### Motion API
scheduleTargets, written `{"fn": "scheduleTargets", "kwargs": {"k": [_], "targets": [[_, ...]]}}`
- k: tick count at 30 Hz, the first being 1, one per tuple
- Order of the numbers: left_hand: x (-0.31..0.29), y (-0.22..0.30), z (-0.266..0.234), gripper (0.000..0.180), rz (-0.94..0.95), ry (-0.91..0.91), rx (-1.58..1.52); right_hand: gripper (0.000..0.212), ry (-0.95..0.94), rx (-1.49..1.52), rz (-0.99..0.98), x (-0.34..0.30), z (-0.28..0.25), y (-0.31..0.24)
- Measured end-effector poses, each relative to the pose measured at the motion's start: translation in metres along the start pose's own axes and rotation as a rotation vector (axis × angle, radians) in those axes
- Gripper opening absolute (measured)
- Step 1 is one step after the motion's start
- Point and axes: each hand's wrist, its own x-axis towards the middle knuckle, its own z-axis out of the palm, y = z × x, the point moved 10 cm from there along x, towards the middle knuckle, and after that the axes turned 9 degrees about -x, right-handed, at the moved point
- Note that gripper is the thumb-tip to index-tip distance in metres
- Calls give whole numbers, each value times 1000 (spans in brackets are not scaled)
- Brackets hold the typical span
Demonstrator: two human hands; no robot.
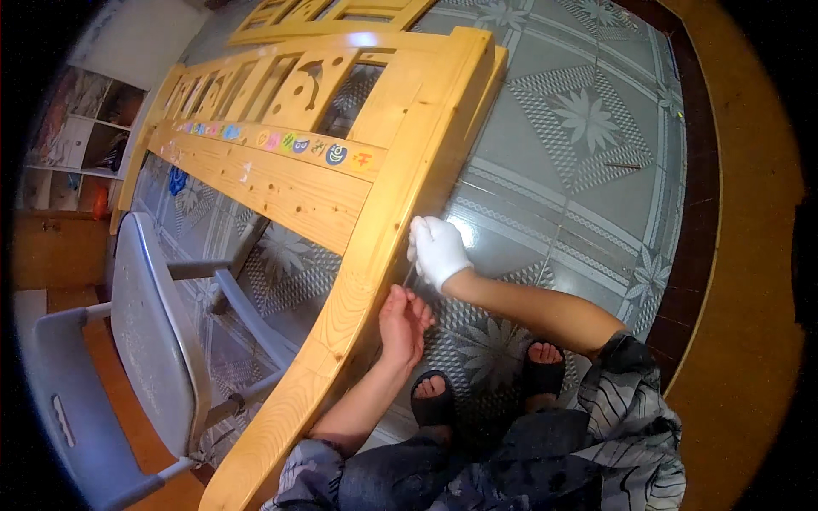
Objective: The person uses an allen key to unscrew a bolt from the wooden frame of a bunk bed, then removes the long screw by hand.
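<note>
The pine bed frame (341, 196) lies on the patterned tile floor (579, 128), a grey chair (145, 341) beside it. At the frame's long rail, the gloved right hand (438, 249) pinches a thin metal tool (408, 274) closed; the bare left hand (402, 322), fingers loosely curled, steadies below it. Working well likely means keeping the tool square and the rail braced.

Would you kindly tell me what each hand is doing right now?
Left hand: bare, fingers curled beside the yellow pine wooden bed frame; a hold cannot be told.
Right hand: white-gloved, closed on a thin metal tool.
</note>
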Motion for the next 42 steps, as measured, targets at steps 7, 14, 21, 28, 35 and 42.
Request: {"fn": "scheduleTargets", "kwargs": {"k": [7,14,21,28,35,42], "targets": [[57,-72,-26,38,-378,-130,-211,29,113,-516,-444,5,-9,-23],[111,-101,21,33,-530,-99,-323,28,197,-631,-796,-6,-26,-44],[125,-103,40,35,-554,-154,-234,47,-244,-38,446,13,-33,57],[118,-104,55,38,-590,-245,-210,23,-459,811,563,26,7,56],[119,-114,17,46,-580,-53,14,22,-30,95,-125,27,-42,-34],[104,-113,28,29,-561,-59,-127,15,236,-803,-1315,-65,-13,-116]]}}
